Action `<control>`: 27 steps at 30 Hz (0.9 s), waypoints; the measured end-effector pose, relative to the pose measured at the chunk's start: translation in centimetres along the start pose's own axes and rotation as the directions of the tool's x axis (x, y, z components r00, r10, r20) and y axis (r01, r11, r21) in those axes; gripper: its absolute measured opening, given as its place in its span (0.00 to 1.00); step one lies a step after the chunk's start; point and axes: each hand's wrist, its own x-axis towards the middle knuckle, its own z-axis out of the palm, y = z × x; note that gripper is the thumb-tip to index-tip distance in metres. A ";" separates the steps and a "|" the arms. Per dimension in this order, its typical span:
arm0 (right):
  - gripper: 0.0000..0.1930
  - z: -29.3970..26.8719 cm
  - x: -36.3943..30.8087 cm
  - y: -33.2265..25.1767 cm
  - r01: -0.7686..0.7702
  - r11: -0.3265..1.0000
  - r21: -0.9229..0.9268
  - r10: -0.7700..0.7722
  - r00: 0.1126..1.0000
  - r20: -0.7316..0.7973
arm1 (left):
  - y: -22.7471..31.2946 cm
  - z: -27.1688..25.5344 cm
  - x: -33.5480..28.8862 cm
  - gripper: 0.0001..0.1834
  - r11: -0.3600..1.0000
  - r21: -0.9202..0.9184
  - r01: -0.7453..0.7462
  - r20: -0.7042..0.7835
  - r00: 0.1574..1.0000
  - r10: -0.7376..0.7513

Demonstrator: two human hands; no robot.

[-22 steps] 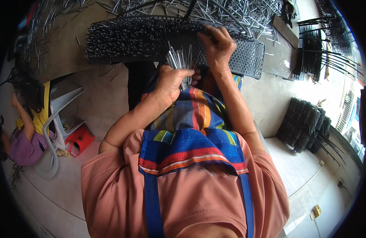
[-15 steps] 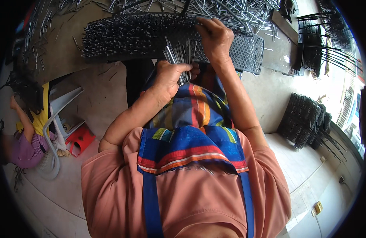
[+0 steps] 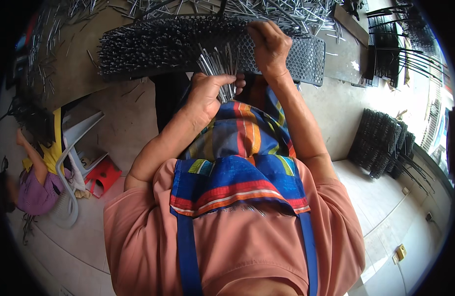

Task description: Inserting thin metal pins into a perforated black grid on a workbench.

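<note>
My left hand [image 3: 208,91] is closed round a fanned bundle of thin metal rods [image 3: 218,66], with the thumb laid across them. The bundle stands tilted at the near edge of a long dark perforated rack [image 3: 310,61]. Slim rods [image 3: 143,49] stand packed upright in the rack's left and middle holes, while the holes showing toward its right end are bare. Over that right part, just beyond the bundle, is my right hand [image 3: 272,47]. Its fingers are curled into a pinch close to the rack, and what they hold, if anything, is hidden.
Loose rods [image 3: 286,15] lie heaped on the table [image 3: 79,74] behind the rack. Black racks [image 3: 378,143] are stacked on the floor at right, with more beside the table. At left are a grey plastic chair [image 3: 72,197], a red container [image 3: 104,177] and another person [image 3: 37,190].
My right hand has shifted slightly right along the rack, its fingers curling in more. My left hand keeps its hold on the rods. The whole view has shifted a little.
</note>
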 end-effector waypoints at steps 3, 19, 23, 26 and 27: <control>0.05 -0.2 0.5 0.0 0.059 0.997 -0.045 -0.055 0.996 0.068 | -0.1 0.0 0.1 0.12 1.000 0.000 0.003 0.010 1.000 -0.003; 0.04 -4.2 -2.1 -1.1 -0.877 0.338 0.342 0.530 0.477 0.701 | -0.6 0.8 -0.4 0.12 0.987 0.149 -0.061 0.045 0.997 0.055; 0.03 -4.0 -1.5 -0.6 -0.614 0.517 0.596 0.626 0.746 0.226 | -0.9 0.6 -0.5 0.09 0.987 0.152 -0.053 -0.048 0.997 0.060; 0.05 -2.3 -0.7 0.9 -0.237 0.725 0.646 0.428 0.890 -0.155 | -0.9 0.9 -0.5 0.08 0.977 0.193 -0.094 -0.030 0.994 0.102; 0.05 -2.1 -0.9 1.2 -0.236 0.725 0.647 0.428 0.890 -0.155 | -0.8 1.0 -0.5 0.08 0.977 0.194 -0.095 -0.030 0.994 0.102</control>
